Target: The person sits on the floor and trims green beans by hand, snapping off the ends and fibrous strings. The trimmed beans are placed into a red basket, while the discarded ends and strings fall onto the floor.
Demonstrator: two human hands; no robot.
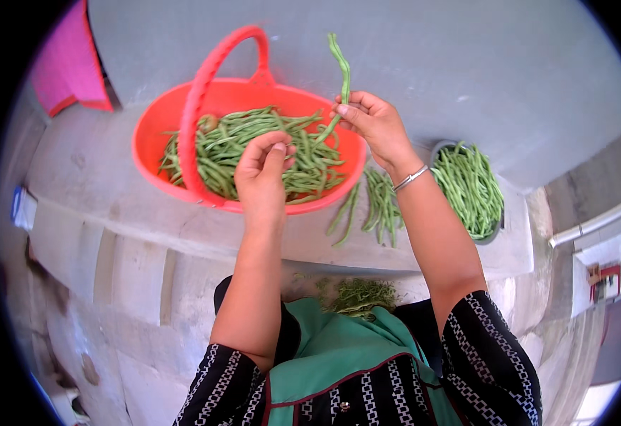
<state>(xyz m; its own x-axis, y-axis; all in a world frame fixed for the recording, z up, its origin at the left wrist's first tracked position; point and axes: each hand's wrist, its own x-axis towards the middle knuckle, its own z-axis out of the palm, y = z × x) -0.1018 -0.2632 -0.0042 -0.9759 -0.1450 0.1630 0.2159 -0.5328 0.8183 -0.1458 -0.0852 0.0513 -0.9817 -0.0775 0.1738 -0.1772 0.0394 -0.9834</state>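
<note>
My right hand (376, 126), with a silver bracelet at the wrist, pinches a long green bean (342, 67) between thumb and fingers. One end of the bean points up against the wall; the lower part slants down toward the basket. Over the near side of the red plastic basket (143, 145), my left hand (263, 162) is closed, its fingers curled against the thumb. Whether anything small sits in that pinch is hidden. Many green beans (236, 153) fill the basket, whose handle arches over its left part.
Right of the basket, a grey basin (496, 233) holds more green beans (466, 188). Between them, several loose beans (381, 206) lie on the concrete ledge (204, 231). Below the ledge is a heap of thin green scraps (363, 297). A grey wall (452, 64) rises behind.
</note>
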